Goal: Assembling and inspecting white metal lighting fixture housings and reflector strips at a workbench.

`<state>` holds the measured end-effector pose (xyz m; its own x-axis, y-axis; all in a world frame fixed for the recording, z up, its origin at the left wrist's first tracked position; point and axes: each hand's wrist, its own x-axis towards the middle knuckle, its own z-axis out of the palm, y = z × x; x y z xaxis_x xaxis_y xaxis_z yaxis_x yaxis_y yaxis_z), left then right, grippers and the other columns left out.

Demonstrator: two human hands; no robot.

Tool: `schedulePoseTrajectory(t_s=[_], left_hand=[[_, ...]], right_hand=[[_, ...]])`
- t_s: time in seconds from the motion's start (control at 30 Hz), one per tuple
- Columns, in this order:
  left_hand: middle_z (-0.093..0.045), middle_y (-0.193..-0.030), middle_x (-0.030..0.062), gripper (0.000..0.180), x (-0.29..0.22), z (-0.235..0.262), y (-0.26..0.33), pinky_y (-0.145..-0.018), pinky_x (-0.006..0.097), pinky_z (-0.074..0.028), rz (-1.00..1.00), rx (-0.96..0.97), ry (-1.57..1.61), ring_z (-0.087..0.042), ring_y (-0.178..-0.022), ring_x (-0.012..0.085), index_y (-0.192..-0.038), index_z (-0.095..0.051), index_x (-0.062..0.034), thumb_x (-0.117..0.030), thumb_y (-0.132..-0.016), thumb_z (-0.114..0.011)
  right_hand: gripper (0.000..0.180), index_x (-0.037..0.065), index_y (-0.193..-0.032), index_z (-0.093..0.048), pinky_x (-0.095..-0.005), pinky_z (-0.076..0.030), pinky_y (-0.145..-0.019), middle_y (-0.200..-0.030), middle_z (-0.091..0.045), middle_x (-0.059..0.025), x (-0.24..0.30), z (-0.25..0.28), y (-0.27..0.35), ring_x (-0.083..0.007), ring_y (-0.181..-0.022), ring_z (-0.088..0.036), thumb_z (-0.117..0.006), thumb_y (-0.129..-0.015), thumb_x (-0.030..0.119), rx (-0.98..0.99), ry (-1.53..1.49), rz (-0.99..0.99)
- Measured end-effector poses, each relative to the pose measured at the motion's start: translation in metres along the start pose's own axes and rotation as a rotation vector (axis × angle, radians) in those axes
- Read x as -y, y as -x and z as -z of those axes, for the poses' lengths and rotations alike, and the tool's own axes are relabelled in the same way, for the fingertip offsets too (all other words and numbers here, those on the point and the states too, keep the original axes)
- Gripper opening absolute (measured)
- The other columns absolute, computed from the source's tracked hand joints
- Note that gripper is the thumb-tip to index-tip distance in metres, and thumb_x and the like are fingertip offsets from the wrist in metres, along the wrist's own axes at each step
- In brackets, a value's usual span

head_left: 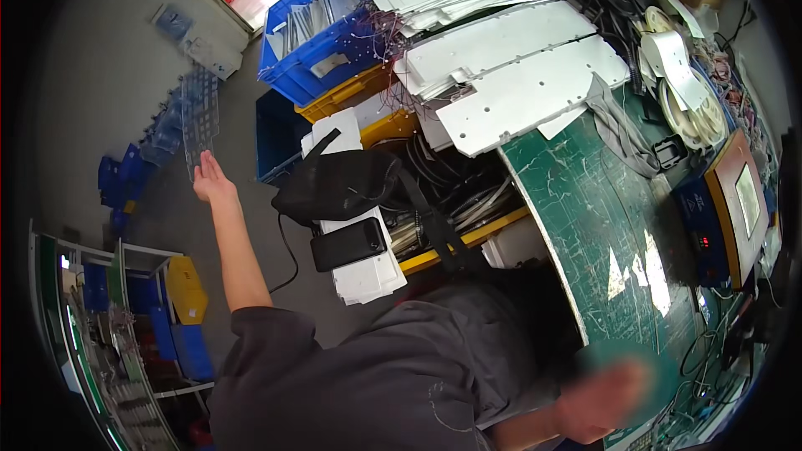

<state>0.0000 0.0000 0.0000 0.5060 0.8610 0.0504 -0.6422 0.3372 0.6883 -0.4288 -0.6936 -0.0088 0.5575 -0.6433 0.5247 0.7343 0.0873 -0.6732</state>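
My left hand (215,181) reaches far out to the left, its fingers stretched out and apart. Just beyond the fingertips is a clear plastic tray (200,104) with rows of cut-out shapes. Its lower end comes up to my fingers, and I cannot tell whether they touch it. At the lower right, my right hand (608,401) is over the near part of the green worktable (576,200). Motion smears its fingers, so what they hold, if anything, does not show.
Clear bluish trays (167,129) lie along the left wall. White panels (535,96) are piled on the table beside a blue bin (305,58). A black bag (338,184) and a black phone (348,244) rest before me. A blue device (710,225) stands at right.
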Motion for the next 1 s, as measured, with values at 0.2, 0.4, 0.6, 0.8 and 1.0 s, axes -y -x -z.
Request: schedulePoseTrajectory(t_s=[0.2,0.4,0.6,0.8,1.0], left_hand=[[-0.068,-0.132,0.0307,0.032,0.005,0.025,0.003,-0.102,0.037,-0.065,-0.020,-0.193,-0.139,-0.074,-0.118,0.0372,-0.140,-0.045,0.0038,-0.011,-0.113,-0.038],[-0.067,-0.136,0.0284,0.028,0.042,0.072,-0.018,-0.110,0.039,-0.058,0.021,-0.067,-0.248,-0.071,-0.125,0.0353,-0.136,-0.049,0.0023,-0.011,-0.112,-0.042],[-0.067,-0.139,0.0261,0.024,0.075,0.101,-0.064,-0.118,0.041,-0.051,0.070,0.066,-0.340,-0.068,-0.131,0.0333,-0.131,-0.054,0.0007,-0.012,-0.112,-0.047],[-0.069,-0.138,0.0204,0.031,0.119,0.083,-0.069,-0.116,0.037,-0.049,0.118,0.196,-0.583,-0.068,-0.129,0.0287,-0.137,-0.058,-0.0017,-0.013,-0.109,-0.055],[-0.073,-0.131,0.0125,0.037,0.145,-0.003,-0.019,-0.106,0.031,-0.049,-0.019,0.449,-0.859,-0.069,-0.117,0.0214,-0.142,-0.064,-0.0049,-0.014,-0.106,-0.063]], right_hand=[[0.015,0.012,-0.100,-0.048,-0.0434,-0.033,-0.114,-0.110,-0.041,-0.0103,-0.006,-0.003,-0.005,-0.0279,-0.119,-0.045,-0.045,-0.105,0.025,-0.059,0.046,-0.044],[0.016,0.012,-0.099,-0.049,-0.0405,-0.034,-0.108,-0.110,-0.041,-0.0097,-0.009,-0.018,-0.006,-0.0270,-0.115,-0.044,-0.045,-0.105,0.027,-0.045,0.094,-0.108],[0.017,0.012,-0.099,-0.049,-0.0386,-0.035,-0.104,-0.109,-0.042,-0.0088,-0.012,-0.022,-0.001,-0.0261,-0.112,-0.044,-0.045,-0.105,0.027,-0.065,0.155,-0.130],[0.018,0.013,-0.098,-0.049,-0.0395,-0.035,-0.104,-0.107,-0.042,-0.0080,-0.013,-0.030,0.001,-0.0259,-0.109,-0.045,-0.043,-0.104,0.029,-0.051,0.261,-0.124],[0.010,0.013,-0.099,-0.050,-0.0369,-0.038,-0.102,-0.108,-0.044,-0.0071,-0.010,-0.036,0.015,-0.0237,-0.109,-0.047,-0.049,-0.104,0.022,-0.113,0.306,-0.169]])
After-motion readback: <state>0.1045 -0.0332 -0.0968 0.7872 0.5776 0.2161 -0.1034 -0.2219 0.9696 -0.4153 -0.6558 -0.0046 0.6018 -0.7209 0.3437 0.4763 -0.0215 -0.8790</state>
